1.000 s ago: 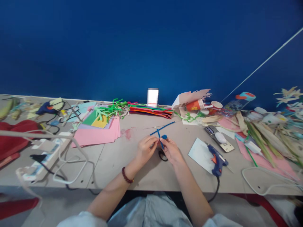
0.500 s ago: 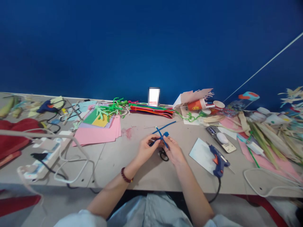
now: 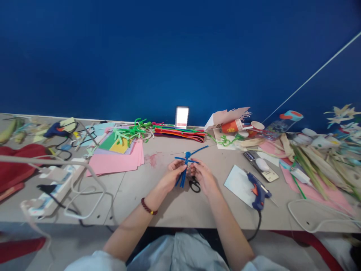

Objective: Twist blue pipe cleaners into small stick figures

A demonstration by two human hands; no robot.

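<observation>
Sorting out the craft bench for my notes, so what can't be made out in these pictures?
All from the head view:
Blue pipe cleaner figure: where it is gripped, the left hand and right hand hide it.
Black-handled scissors: blades hidden beneath the hands.
White upright object by the wall: blurred, no detail readable.
Red fabric: cut off by the left edge.

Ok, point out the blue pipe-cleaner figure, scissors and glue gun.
Blue pipe-cleaner figure (image 3: 187,155), head view, on the round knob at its top.
Black-handled scissors (image 3: 194,191), head view, on a finger loop.
Blue hot glue gun (image 3: 258,192), head view, on its body.
</observation>
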